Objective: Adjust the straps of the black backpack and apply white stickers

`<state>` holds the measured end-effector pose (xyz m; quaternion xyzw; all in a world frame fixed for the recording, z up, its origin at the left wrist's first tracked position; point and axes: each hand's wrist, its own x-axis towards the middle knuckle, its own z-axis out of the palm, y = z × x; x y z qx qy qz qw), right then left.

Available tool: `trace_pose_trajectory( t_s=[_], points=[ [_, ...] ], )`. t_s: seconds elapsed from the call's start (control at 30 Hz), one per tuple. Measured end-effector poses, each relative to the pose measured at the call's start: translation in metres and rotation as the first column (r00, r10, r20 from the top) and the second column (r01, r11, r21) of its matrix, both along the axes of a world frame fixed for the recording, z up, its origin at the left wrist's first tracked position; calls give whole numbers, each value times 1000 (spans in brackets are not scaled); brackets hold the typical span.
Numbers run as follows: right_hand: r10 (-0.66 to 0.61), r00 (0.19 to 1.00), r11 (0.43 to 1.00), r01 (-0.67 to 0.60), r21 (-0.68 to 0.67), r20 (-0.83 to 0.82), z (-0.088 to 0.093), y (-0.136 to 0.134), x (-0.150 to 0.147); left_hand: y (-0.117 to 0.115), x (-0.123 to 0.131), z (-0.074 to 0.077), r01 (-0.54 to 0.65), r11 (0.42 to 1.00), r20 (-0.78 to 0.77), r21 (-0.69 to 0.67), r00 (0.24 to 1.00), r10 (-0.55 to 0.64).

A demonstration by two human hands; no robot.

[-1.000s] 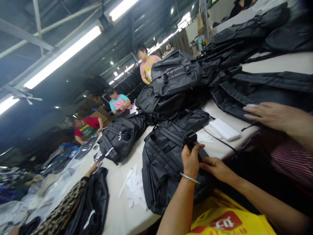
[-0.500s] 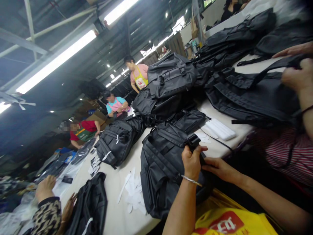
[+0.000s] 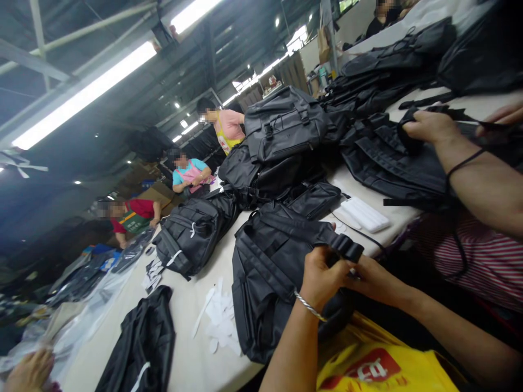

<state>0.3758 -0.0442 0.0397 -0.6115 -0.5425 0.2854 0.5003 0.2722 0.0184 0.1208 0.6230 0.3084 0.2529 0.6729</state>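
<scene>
A black backpack [image 3: 265, 272] lies on the white table in front of me, its straps facing up. My left hand [image 3: 324, 275], with a twisted silver bracelet at the wrist, is closed around one shoulder strap [image 3: 304, 228] close to its black buckle [image 3: 347, 246]. Right beside it, my right hand [image 3: 373, 280] pinches at the strap's lower end, under the buckle. The fingertips of both hands meet there, and the webbing between them is mostly hidden.
White paper-like pieces [image 3: 220, 316] lie left of the backpack. More black backpacks [image 3: 281, 130] are piled behind it. A white block [image 3: 363, 213] with a dark cord sits to the right. A co-worker's hand [image 3: 433, 128] handles another backpack there; another person's hand [image 3: 30, 370] is at lower left.
The buckle end of the strap has tipped right and down, and my two hands have come together at it. The co-worker's hand on the right has moved left; the left person's arm has drawn back.
</scene>
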Motion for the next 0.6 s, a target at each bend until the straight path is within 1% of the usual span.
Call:
trace_pose_trajectory(
  t_s=[0.07,0.1,0.13,0.17,0.2,0.23,0.27,0.33,0.4,0.43,0.5,0.57,0.6],
  points=[
    [53,987,998,-48,41,-151,0,7,-7,2,-3,13,90,992,79,90,992,-97],
    [82,975,996,-73,51,-207,0,10,-11,5,-4,19,110,988,143,106,982,-124],
    [101,966,994,-89,58,-239,-1,13,-15,8,-6,25,105,991,218,88,968,-122],
    [113,963,993,-98,69,-246,-2,16,-18,14,-7,30,76,996,295,52,951,-88],
    [124,965,991,-108,82,-232,-2,17,-22,21,-8,34,21,1000,362,6,932,-22],
    [134,969,989,-117,93,-206,-2,18,-25,30,-8,35,-58,997,410,-50,909,73],
    [142,974,987,-126,101,-175,-1,18,-28,41,-9,35,-152,982,437,-109,880,185],
    [156,981,984,-145,101,-113,-1,17,-31,62,-10,26,-343,915,443,-212,801,403],
    [162,984,985,-157,76,-70,-1,16,-33,82,-12,10,-460,838,416,-295,728,546],
    [163,985,986,-159,57,-57,-3,17,-33,89,-14,0,-488,808,394,-330,707,588],
    [168,984,986,-167,9,-54,-8,20,-33,99,-18,-17,-513,770,350,-379,691,633],
    [191,981,980,-193,-44,-46,-14,25,-32,105,-24,-31,-513,756,323,-407,693,645],
    [211,977,975,-212,-69,-26,-17,28,-31,106,-27,-35,-511,746,318,-428,687,653]
  ],
)
